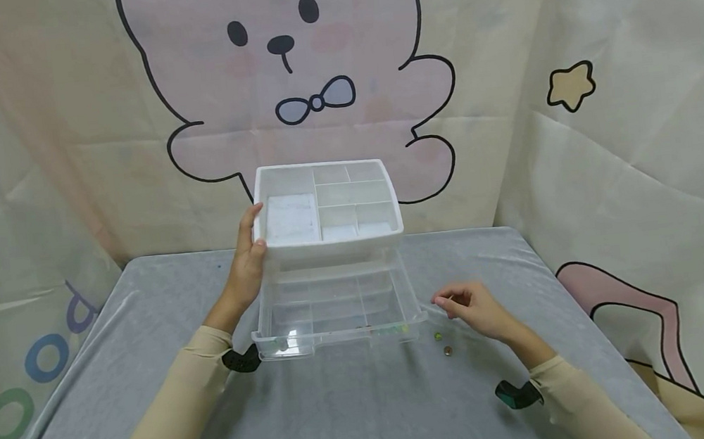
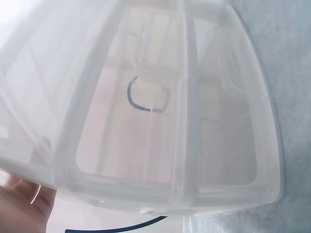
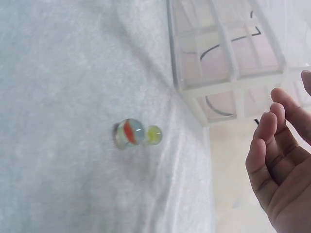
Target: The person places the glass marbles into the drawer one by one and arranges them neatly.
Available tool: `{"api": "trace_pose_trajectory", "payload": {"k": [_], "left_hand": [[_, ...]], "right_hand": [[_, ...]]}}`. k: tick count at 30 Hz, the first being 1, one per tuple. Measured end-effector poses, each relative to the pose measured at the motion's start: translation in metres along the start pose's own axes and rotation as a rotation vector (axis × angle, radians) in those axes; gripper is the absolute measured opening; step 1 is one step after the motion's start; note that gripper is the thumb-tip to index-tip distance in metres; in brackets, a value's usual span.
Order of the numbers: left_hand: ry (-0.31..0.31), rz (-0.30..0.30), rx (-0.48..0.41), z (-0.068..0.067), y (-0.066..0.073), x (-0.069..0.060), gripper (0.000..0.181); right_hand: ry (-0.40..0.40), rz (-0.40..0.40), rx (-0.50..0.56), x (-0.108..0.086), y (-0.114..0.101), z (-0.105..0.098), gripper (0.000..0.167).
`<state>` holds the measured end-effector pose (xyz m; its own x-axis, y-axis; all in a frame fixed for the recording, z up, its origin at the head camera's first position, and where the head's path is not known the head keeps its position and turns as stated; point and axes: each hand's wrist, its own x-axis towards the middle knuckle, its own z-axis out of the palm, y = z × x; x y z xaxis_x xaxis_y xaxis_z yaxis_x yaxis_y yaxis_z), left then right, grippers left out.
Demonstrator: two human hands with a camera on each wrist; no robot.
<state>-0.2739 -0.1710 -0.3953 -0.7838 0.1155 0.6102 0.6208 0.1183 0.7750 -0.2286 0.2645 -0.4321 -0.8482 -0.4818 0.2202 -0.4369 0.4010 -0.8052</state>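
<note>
A white plastic storage box with a compartmented top tray (image 1: pixel 291 218) stands on the table. Its clear drawer (image 1: pixel 344 339) is pulled out toward me, and small coloured bits show behind its front wall. My left hand (image 1: pixel 245 265) grips the left rim of the top tray; the left wrist view shows its fingers at the box's edge. My right hand (image 1: pixel 478 310) hovers right of the drawer, its fingers loosely bent, with nothing visible between them. Below it on the cloth lie a yellow-green marble (image 3: pixel 154 135) and a clear marble with an orange swirl (image 3: pixel 129 132), side by side.
A grey-blue cloth (image 1: pixel 346 418) covers the table. Behind it hangs a backdrop (image 1: pixel 360 35) printed with a cartoon bear, and printed side cloths (image 1: pixel 653 169) flank the table. The box stands near the table's back edge.
</note>
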Motion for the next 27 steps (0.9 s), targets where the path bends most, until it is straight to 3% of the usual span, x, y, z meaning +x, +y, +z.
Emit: {"api": "trace_pose_trajectory", "payload": {"k": [5,14,27], "left_hand": [[0.001,0.012,-0.006,0.000,0.000,0.001,0.060],[0.001,0.003,-0.006,0.000,-0.001,-0.001,0.060],[0.001,0.011,0.000,0.000,-0.002,-0.001,0.058]], "right_hand": [[-0.007,0.000,0.008,-0.003,0.014,0.004,0.016],[-0.053,0.120,0.043,-0.011,0.031,0.008,0.023],[-0.146,0.140,0.063,-0.018,0.057,0.010,0.023]]}}
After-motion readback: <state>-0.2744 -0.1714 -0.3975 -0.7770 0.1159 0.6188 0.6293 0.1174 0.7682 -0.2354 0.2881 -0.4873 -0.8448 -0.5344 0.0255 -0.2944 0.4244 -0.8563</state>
